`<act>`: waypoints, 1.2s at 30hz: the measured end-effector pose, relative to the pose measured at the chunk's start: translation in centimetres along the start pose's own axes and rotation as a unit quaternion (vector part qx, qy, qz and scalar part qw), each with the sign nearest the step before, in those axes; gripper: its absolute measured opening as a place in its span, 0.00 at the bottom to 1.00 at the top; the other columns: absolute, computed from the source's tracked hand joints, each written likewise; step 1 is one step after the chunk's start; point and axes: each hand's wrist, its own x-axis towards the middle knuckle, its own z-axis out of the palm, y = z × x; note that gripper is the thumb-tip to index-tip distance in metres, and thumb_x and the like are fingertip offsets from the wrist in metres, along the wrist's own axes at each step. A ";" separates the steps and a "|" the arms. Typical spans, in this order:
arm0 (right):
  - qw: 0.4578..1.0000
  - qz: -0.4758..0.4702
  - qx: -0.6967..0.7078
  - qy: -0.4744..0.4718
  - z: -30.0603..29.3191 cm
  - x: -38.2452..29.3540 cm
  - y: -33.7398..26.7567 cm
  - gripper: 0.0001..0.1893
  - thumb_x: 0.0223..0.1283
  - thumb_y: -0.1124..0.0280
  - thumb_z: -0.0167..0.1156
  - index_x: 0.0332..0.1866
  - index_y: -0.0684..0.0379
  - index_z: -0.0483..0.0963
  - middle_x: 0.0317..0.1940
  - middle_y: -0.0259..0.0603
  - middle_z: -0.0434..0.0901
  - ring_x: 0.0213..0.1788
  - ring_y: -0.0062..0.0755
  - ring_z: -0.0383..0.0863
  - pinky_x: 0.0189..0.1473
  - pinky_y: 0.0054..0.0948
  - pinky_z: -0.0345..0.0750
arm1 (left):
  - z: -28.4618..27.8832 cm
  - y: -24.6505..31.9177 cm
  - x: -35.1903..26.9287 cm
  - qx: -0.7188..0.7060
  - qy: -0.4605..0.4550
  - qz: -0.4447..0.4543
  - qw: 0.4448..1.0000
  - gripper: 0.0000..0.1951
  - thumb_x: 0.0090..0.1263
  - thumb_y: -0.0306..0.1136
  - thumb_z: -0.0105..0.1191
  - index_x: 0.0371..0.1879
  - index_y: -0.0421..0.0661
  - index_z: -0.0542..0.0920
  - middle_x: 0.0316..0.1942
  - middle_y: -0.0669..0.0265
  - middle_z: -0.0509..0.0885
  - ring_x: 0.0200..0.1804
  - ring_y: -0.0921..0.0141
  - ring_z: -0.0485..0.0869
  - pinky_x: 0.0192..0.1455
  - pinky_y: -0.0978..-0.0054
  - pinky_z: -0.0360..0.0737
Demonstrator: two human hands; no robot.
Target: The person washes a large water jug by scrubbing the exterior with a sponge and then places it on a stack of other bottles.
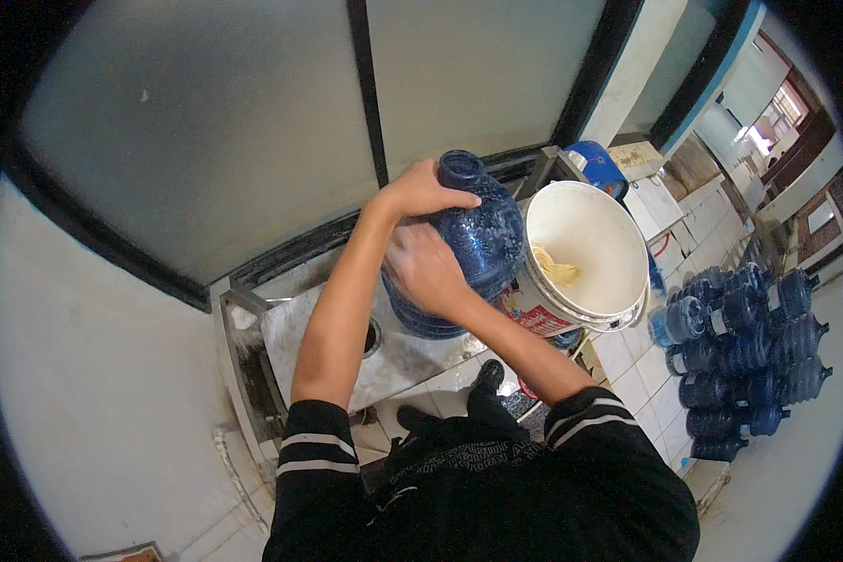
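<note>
A large blue plastic water jug (488, 235) stands on a metal-topped bench (414, 358), its open neck up and whitish specks on its shoulder. My left hand (425, 191) grips it just beside the neck, with the thumb across the shoulder. Below that, my right hand (425, 267) lies against the jug's side; it is blurred, and whether it holds anything between palm and jug is hidden. Right of the jug is a white plastic bucket (604, 239), touching or nearly touching it, with a yellow cloth (558, 268) inside.
Frosted glass panels (478, 77) in black frames rise behind the bench. A round hole (372, 337) shows in the bench top. Many blue water jugs (737, 351) lie stacked on the tiled floor at right. A blue container (597, 165) is behind the bucket. A pipe (235, 478) runs at lower left.
</note>
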 end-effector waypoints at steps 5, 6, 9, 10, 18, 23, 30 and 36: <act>0.993 0.024 0.012 0.114 -2.5 -8.1 0.8 0.25 0.54 0.75 0.57 0.60 0.62 0.70 0.58 0.57 0.72 0.62 0.54 0.71 0.64 0.46 0.67 | 0.5 -0.8 -0.3 0.059 0.079 0.015 0.995 0.25 0.46 0.47 0.70 0.37 0.39 0.85 0.36 0.56 0.87 0.40 0.66 0.85 0.47 0.70 0.79; 0.987 0.071 0.014 0.144 -3.3 -8.9 2.0 0.24 0.55 0.76 0.56 0.61 0.62 0.69 0.59 0.57 0.71 0.63 0.55 0.69 0.64 0.46 0.66 | 1.2 -0.2 -0.3 0.044 0.084 0.033 0.995 0.25 0.46 0.48 0.70 0.37 0.38 0.85 0.36 0.56 0.87 0.40 0.66 0.85 0.47 0.70 0.79; 0.966 0.171 0.016 0.195 -3.8 -8.6 6.4 0.21 0.62 0.74 0.51 0.62 0.63 0.68 0.59 0.58 0.70 0.63 0.59 0.68 0.65 0.47 0.66 | 2.1 -0.6 0.3 0.018 0.129 0.033 0.991 0.23 0.46 0.45 0.71 0.34 0.38 0.84 0.34 0.58 0.87 0.38 0.68 0.85 0.45 0.71 0.79; 0.957 0.205 0.039 0.203 -3.7 -7.8 8.2 0.19 0.67 0.71 0.48 0.62 0.64 0.68 0.59 0.59 0.69 0.62 0.59 0.68 0.64 0.45 0.66 | 2.3 -0.7 0.5 0.014 0.149 0.028 0.988 0.22 0.46 0.43 0.72 0.33 0.38 0.84 0.34 0.59 0.87 0.38 0.69 0.85 0.45 0.71 0.79; 0.819 0.331 0.469 0.015 -8.2 -6.6 22.9 0.24 0.72 0.56 0.46 0.57 0.68 0.72 0.45 0.43 0.80 0.44 0.27 0.80 0.46 0.27 0.80 | 4.4 -0.4 -1.8 -0.083 0.334 0.104 0.933 0.11 0.50 0.27 0.68 0.31 0.40 0.81 0.30 0.67 0.86 0.34 0.75 0.83 0.43 0.76 0.79; 0.817 0.402 0.311 -0.274 -10.7 -11.9 33.5 0.19 0.65 0.61 0.49 0.48 0.65 0.78 0.35 0.42 0.82 0.41 0.32 0.82 0.44 0.29 0.81 | 3.3 0.5 -8.1 -0.175 0.463 0.105 0.863 0.12 0.49 0.23 0.61 0.34 0.40 0.80 0.31 0.63 0.84 0.36 0.68 0.82 0.48 0.70 0.77; 0.754 0.199 -0.081 -0.620 6.7 -24.6 44.7 0.17 0.58 0.62 0.53 0.43 0.63 0.81 0.42 0.47 0.84 0.44 0.42 0.84 0.45 0.38 0.80 | 1.1 -3.7 -18.3 -0.393 0.622 0.065 0.674 0.09 0.58 0.27 0.52 0.37 0.42 0.76 0.34 0.63 0.79 0.41 0.66 0.79 0.51 0.68 0.75; 0.735 0.379 0.025 -0.561 18.1 -36.3 40.8 0.16 0.56 0.64 0.55 0.44 0.62 0.80 0.43 0.48 0.83 0.43 0.42 0.84 0.46 0.37 0.80 | 2.9 -5.3 -25.3 -0.343 0.709 0.046 0.615 0.09 0.58 0.35 0.53 0.29 0.43 0.76 0.30 0.62 0.79 0.38 0.64 0.79 0.44 0.63 0.78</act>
